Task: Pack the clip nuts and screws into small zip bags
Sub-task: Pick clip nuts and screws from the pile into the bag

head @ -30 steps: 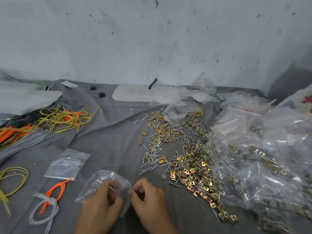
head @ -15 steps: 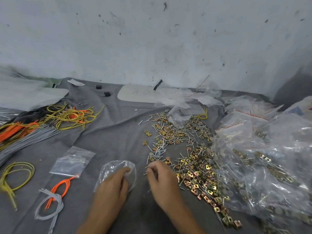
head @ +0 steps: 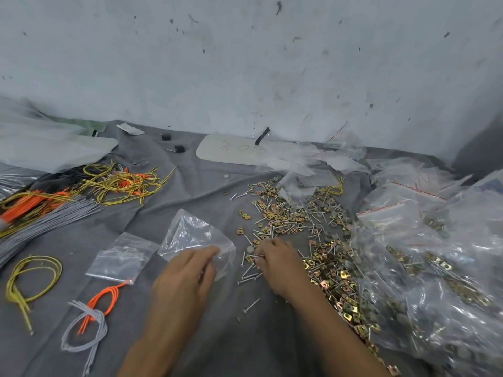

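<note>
Grey cloth (head: pixel 206 202), perhaps floor: screws (head: pixel 249 276), clip nuts (head: pixel 334 276)

Bare left hand (head: pixel 185 278), bare right hand (head: pixel 277 263).

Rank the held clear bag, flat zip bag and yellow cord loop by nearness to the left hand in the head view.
1. Clear bag, held by left hand.
2. Flat zip bag, just left.
3. Yellow cord loop, far left.

- Your clear zip bag (head: pixel 194 235) is puffed open, raised near the front middle of the grey cloth (head: pixel 190 191).
- The silver screws (head: pixel 249 273) lie scattered flat just right of it.
- The brass-coloured clip nuts (head: pixel 326 270) pile among them, further right.
</note>
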Available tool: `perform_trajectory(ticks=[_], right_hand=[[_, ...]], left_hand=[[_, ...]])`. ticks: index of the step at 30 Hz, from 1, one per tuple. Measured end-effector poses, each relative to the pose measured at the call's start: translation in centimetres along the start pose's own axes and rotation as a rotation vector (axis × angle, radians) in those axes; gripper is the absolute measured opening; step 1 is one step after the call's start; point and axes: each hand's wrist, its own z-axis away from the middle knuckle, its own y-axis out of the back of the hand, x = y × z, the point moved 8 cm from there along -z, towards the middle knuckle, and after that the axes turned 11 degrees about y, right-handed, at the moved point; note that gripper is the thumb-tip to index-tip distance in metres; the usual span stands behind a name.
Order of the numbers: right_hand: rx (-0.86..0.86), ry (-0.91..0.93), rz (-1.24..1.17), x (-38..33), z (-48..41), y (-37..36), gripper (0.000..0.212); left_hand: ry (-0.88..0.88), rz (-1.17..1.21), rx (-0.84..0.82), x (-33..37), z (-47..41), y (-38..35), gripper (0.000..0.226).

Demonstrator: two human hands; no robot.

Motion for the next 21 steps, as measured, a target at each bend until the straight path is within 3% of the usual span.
perform_trajectory(ticks=[6,16,21], right_hand=[[0.044,-0.036,-0.049,0.1,0.4,0.4,0.013],[0.347,-0.068,-0.389,-0.7,5.3,1.9,0.007],[0.43,-0.069,-0.564,-2.8,7.8,0.4,0.013]], left_hand=[[0.108,-0.055,-0.318,-2.3,2.0,-4.6,0.024],[0.199,-0.01,-0.271,-3.0,2.6,-6.2,0.01],[0.193,-0.11,-0.364,-3.3,2.5,-7.6,0.014]])
